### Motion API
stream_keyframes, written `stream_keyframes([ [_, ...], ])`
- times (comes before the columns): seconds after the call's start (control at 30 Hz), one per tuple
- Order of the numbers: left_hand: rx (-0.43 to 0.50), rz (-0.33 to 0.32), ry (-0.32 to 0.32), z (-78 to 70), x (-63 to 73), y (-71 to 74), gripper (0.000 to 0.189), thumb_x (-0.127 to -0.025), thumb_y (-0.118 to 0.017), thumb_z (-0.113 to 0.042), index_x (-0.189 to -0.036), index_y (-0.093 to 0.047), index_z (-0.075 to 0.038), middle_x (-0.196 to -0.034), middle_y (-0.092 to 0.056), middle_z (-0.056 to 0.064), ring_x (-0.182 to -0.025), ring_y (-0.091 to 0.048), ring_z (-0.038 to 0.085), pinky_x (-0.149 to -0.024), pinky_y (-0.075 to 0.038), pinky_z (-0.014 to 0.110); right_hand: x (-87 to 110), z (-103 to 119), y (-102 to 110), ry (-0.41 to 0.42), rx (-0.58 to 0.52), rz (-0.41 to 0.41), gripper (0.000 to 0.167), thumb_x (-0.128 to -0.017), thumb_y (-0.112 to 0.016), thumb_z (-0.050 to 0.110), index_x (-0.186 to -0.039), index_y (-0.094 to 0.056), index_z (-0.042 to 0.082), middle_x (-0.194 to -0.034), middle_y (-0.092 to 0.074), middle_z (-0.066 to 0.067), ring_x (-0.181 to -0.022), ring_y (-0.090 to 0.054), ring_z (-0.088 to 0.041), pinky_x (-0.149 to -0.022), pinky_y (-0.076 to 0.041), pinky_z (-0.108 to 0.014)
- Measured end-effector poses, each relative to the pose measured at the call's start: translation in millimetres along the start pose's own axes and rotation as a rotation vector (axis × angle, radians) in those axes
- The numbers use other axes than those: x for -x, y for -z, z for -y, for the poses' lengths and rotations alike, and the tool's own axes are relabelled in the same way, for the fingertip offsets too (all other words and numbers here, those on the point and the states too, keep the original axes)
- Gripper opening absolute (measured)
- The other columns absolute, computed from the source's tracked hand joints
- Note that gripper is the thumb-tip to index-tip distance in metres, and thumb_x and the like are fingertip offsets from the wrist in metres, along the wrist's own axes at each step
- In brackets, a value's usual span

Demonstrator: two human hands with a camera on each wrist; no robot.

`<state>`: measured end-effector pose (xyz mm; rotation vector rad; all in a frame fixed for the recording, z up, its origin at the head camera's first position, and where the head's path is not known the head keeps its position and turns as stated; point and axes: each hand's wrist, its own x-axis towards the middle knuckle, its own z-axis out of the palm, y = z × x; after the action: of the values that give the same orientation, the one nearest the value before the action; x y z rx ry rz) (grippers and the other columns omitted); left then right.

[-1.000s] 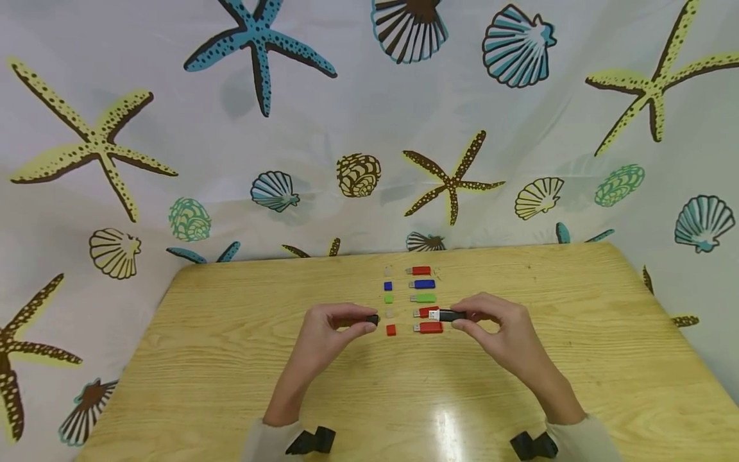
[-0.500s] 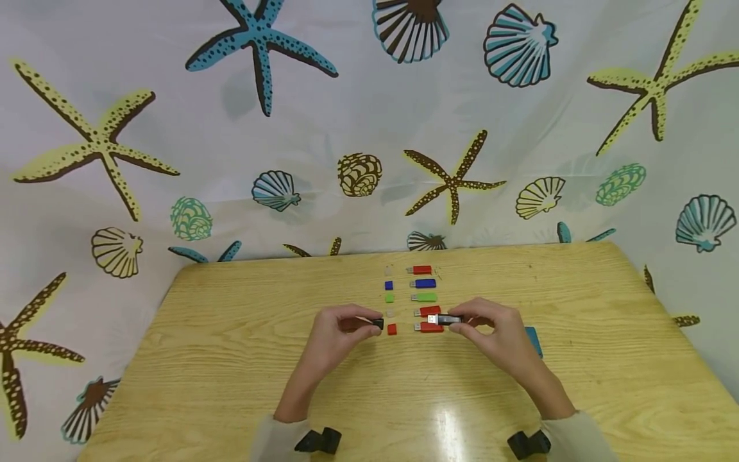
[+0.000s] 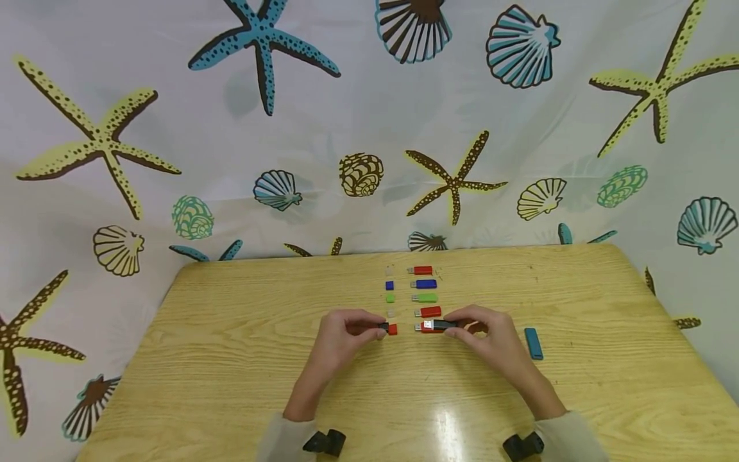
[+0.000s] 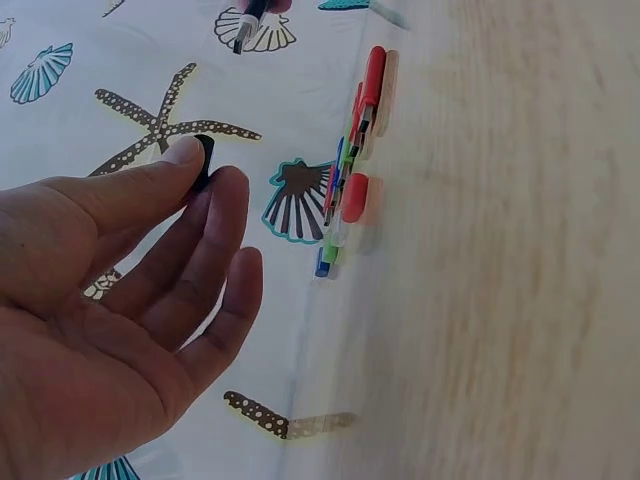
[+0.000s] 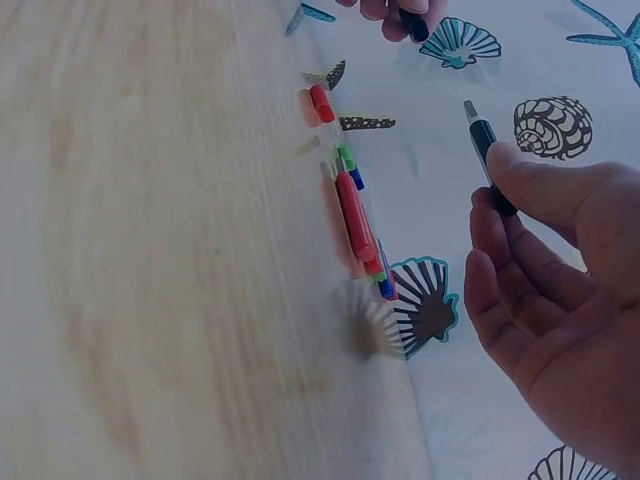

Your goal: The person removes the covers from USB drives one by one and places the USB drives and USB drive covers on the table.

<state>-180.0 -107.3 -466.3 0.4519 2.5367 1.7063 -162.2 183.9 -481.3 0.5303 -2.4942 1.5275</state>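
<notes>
My left hand (image 3: 346, 335) pinches a small black USB stick cap (image 4: 206, 160) between thumb and forefinger. Held in the thumb and fingers of my right hand (image 3: 489, 328) is a black USB stick (image 5: 486, 145), its metal plug bare and pointing left. In the head view, the black cap overlaps the nearest red cap (image 3: 393, 329), and the black stick covers part of the nearest red USB stick (image 3: 426, 328). Both wrist views show the held pieces raised above the table. Farther back lie another red stick (image 3: 430, 312), a green stick (image 3: 427, 298) and a blue stick (image 3: 426, 283).
A column of loose caps, including a green cap (image 3: 390, 298) and a blue cap (image 3: 389, 285), lies left of the sticks. The farthest red stick (image 3: 423, 271) is near the back edge. A flat teal piece (image 3: 534, 344) lies right of my right hand on the wooden table (image 3: 231, 359).
Both hands have come nearer each other and slightly toward the table's near edge, still holding cap and stick. The teal piece, hidden a second ago, now shows beside my right hand.
</notes>
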Motion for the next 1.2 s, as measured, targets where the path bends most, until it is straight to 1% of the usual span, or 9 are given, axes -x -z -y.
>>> stream_keyframes([
  [0.07,-0.025,-0.008,0.007,1.2,-0.2,-1.8,0.012,-0.088,-0.081,-0.006,-0.1,-0.082,-0.008,-0.098,-0.077,0.005,-0.082,-0.072,0.016,-0.074,-0.059,0.029,0.3,-1.5,-1.7,-0.021,-0.015,0.002,0.016,-0.09,-0.08,0.008,-0.106,-0.079,0.011,-0.102,-0.075,0.0,-0.087,-0.069,-0.016,-0.073,-0.06,-0.031],
  [0.1,-0.039,-0.009,0.012,1.7,-0.4,-3.0,0.011,-0.088,-0.081,-0.006,-0.099,-0.082,-0.009,-0.098,-0.077,0.004,-0.083,-0.071,0.015,-0.073,-0.058,0.027,0.5,-2.6,-2.6,-0.027,-0.019,0.003,0.016,-0.09,-0.08,0.008,-0.106,-0.079,0.011,-0.102,-0.075,-0.001,-0.087,-0.068,-0.016,-0.073,-0.06,-0.031],
  [0.23,-0.066,-0.01,0.015,4.4,-0.9,-7.6,0.009,-0.089,-0.081,-0.008,-0.098,-0.082,-0.009,-0.098,-0.077,0.004,-0.086,-0.069,0.017,-0.076,-0.058,0.029,1.8,-6.4,-5.9,-0.039,-0.031,-0.001,0.016,-0.09,-0.08,0.008,-0.106,-0.079,0.01,-0.102,-0.076,-0.003,-0.086,-0.068,-0.015,-0.072,-0.059,-0.03],
  [0.37,-0.081,-0.029,0.007,6.8,-1.0,-12.3,0.009,-0.089,-0.081,-0.01,-0.098,-0.082,-0.01,-0.098,-0.076,0.003,-0.086,-0.07,0.018,-0.078,-0.059,0.032,2.7,-8.9,-8.5,-0.066,-0.032,0.004,0.014,-0.091,-0.08,0.011,-0.105,-0.08,0.014,-0.101,-0.076,0.0,-0.085,-0.068,-0.013,-0.072,-0.059,-0.03],
  [0.47,-0.084,-0.037,0.018,8.5,-0.5,-15.3,0.009,-0.089,-0.081,-0.01,-0.098,-0.082,-0.011,-0.097,-0.076,0.001,-0.084,-0.069,0.017,-0.076,-0.058,0.03,3.3,-10.1,-9.9,-0.082,-0.03,0.011,0.014,-0.091,-0.08,0.012,-0.104,-0.08,0.015,-0.102,-0.076,0.002,-0.086,-0.069,-0.014,-0.072,-0.059,-0.029],
  [0.77,-0.065,0.029,0.051,12.0,1.4,-19.0,0.008,-0.089,-0.081,-0.006,-0.096,-0.081,-0.009,-0.093,-0.076,0.001,-0.077,-0.068,0.017,-0.067,-0.055,0.026,3.1,-10.5,-12.3,-0.116,0.003,0.044,0.014,-0.091,-0.08,0.014,-0.105,-0.08,0.016,-0.104,-0.075,0.002,-0.087,-0.069,-0.019,-0.073,-0.058,-0.028],
  [0.9,-0.092,0.02,0.054,13.5,1.7,-20.3,0.007,-0.089,-0.081,-0.006,-0.096,-0.081,-0.008,-0.092,-0.075,0.002,-0.075,-0.065,0.015,-0.065,-0.053,0.025,3.0,-10.8,-12.8,-0.133,0.009,0.051,0.013,-0.091,-0.08,0.014,-0.104,-0.08,0.017,-0.104,-0.075,0.002,-0.087,-0.069,-0.019,-0.072,-0.058,-0.029],
  [1.03,-0.115,0.01,0.055,14.9,2.0,-21.9,0.007,-0.088,-0.081,-0.005,-0.094,-0.08,-0.007,-0.09,-0.074,0.002,-0.073,-0.062,0.015,-0.064,-0.051,0.025,3.4,-12.0,-13.6,-0.15,0.031,0.067,0.013,-0.091,-0.08,0.015,-0.103,-0.08,0.018,-0.103,-0.075,0.004,-0.087,-0.068,-0.016,-0.073,-0.058,-0.028],
  [1.2,-0.15,0.021,0.052,15.2,3.7,-24.9,0.007,-0.087,-0.082,-0.004,-0.093,-0.08,-0.007,-0.082,-0.071,0.001,-0.07,-0.061,0.014,-0.063,-0.051,0.026,5.0,-14.6,-15.6,-0.162,0.055,0.091,0.015,-0.089,-0.082,0.017,-0.104,-0.08,0.02,-0.099,-0.073,0.006,-0.087,-0.066,-0.015,-0.074,-0.057,-0.029],
])
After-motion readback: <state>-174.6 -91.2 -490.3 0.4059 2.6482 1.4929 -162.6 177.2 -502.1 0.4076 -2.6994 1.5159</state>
